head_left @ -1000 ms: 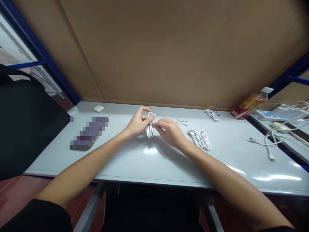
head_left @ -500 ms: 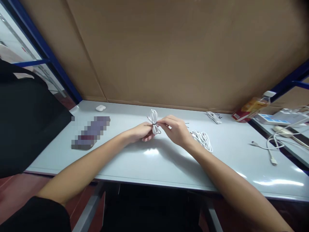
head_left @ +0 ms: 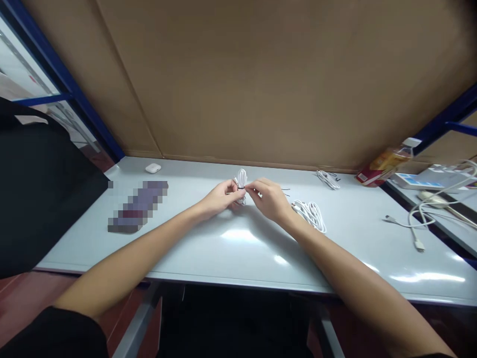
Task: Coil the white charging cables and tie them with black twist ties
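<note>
**Two hands on a little white cord**

Since half a second ago, our left hand has come up from lying low on the bench, and now it meets our right hand at the white cord bundle. We pinch the bundle with the fingers of both hands, so each grip is closed on it. A loop of the bundle sticks up above our fingertips. The bundle is in the middle of the bench, toward the back, just above the top.

Just beside our right wrist lies a second coiled cord. A smaller cord lies farther back, near the cardboard wall. Thin black ties lie just behind our right hand. A bottle lies on its side at the far right. A small white case sits at the back left. A loose long cord lies on the right side of the bench.
</note>
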